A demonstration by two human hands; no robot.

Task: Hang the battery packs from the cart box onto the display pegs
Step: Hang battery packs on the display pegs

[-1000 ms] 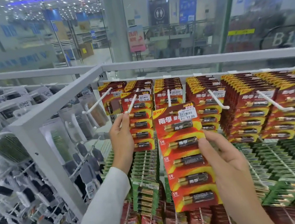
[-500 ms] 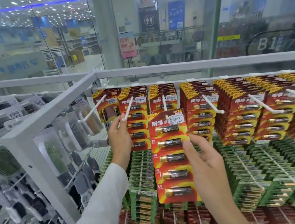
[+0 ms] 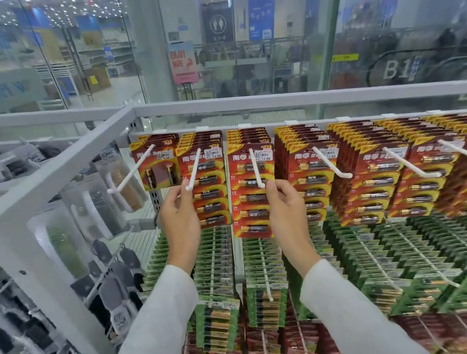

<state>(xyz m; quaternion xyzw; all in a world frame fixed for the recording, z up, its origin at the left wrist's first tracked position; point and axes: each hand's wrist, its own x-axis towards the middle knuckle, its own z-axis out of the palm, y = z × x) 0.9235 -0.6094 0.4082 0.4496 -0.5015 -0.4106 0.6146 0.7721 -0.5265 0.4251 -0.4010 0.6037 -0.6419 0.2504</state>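
Observation:
A red strip battery pack (image 3: 249, 195) with a price sticker hangs on the third white peg (image 3: 256, 169) of the top row, pushed back along it. My right hand (image 3: 286, 211) is at the pack's right edge just below the peg tip, thumb in front and fingers curled behind the edge. My left hand (image 3: 178, 217) pinches the tip of the second peg (image 3: 193, 169), which carries similar red packs (image 3: 208, 193). The cart box is out of view.
More red battery packs (image 3: 381, 175) fill the pegs to the right, with green packs (image 3: 366, 262) in the rows below. A white rack frame (image 3: 48, 178) stands on the left with other hanging goods (image 3: 97, 207). Glass panels rise behind the display.
The pack that my right hand held out in front of the pegs has slid back onto the third peg. My left hand stays at the second peg's tip. The camera has moved closer.

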